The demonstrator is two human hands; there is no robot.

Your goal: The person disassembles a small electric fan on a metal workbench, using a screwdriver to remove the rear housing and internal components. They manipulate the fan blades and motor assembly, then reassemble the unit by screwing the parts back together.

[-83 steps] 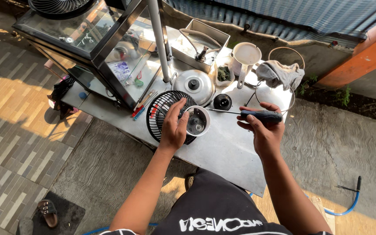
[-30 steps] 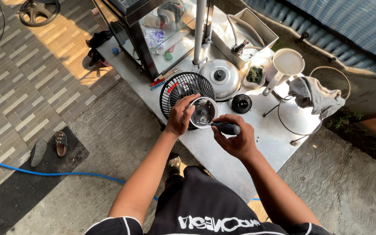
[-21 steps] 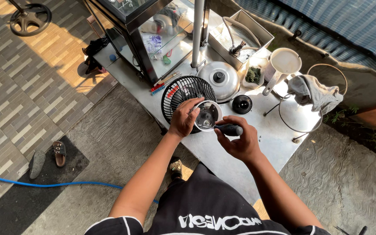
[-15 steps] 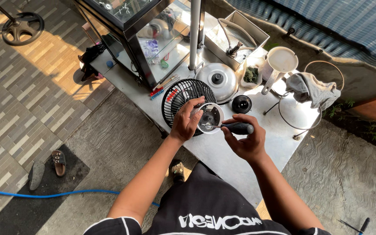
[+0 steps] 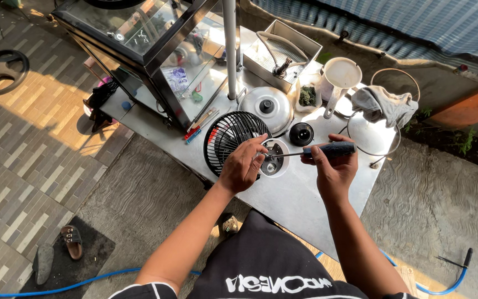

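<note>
Left hand [image 5: 243, 166] pinching screwdriver [image 5: 311, 151] tip over white fan motor housing [image 5: 275, 159]; right hand [image 5: 333, 166] clenched around its handle.

Black fan grille [image 5: 229, 138], white motor housing [image 5: 275, 160], dark-handled screwdriver [image 5: 327, 150].

Right hand [image 5: 333, 169] gripping a screwdriver [image 5: 316, 151], left hand [image 5: 244, 166] on the black fan grille [image 5: 229, 138]

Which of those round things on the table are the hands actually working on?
The small white round housing beside the black fan grille; the left hand steadies it, unlike the untouched metal lid and black cap.
</note>
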